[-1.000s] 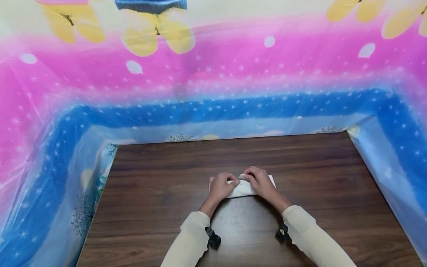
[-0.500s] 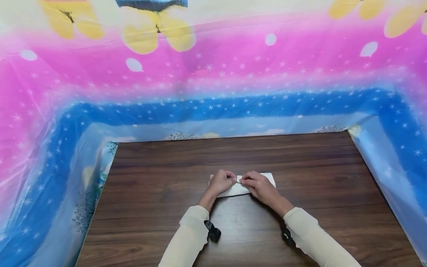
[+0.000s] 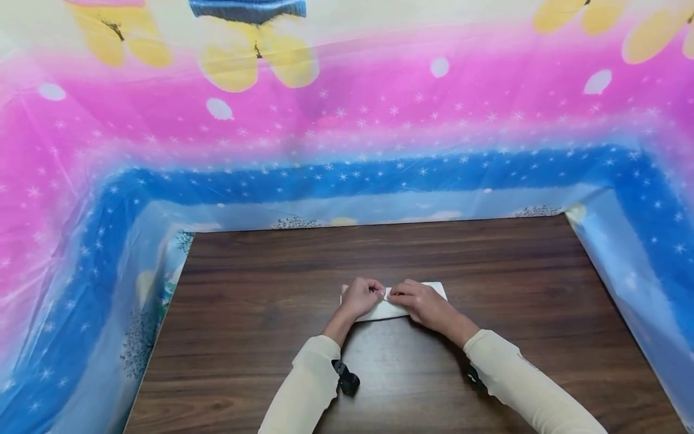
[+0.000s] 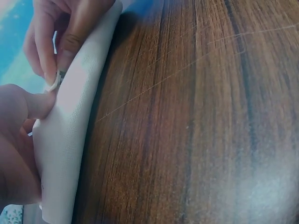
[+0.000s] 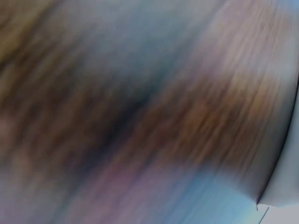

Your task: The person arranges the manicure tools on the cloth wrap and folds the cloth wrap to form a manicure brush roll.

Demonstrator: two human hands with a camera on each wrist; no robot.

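Observation:
A long white pouch (image 3: 381, 311) with a fine-grained surface lies across the table in the head view. My left hand (image 3: 360, 299) grips its upper edge, left of the middle. Close beside it, my right hand (image 3: 425, 303) pinches with thumb and fingers at the same edge. In the left wrist view a small white tab (image 4: 57, 83) with a metallic bit shows between the fingertips of both hands. The near side of the pouch (image 4: 70, 135) faces that camera; its far side is hidden. Motion blur covers most of the right wrist view.
The dark wood-grain table (image 3: 260, 337) extends on all sides of the pouch. A patterned pink and blue cloth (image 3: 347, 132) hangs behind and beside the table. A black wrist camera (image 3: 347, 381) sits below the left sleeve.
The right hand has turned slightly and its forearm has shifted right. A raised flap or tab between the hands has come down. The left hand has drawn its fingers in near the edge.

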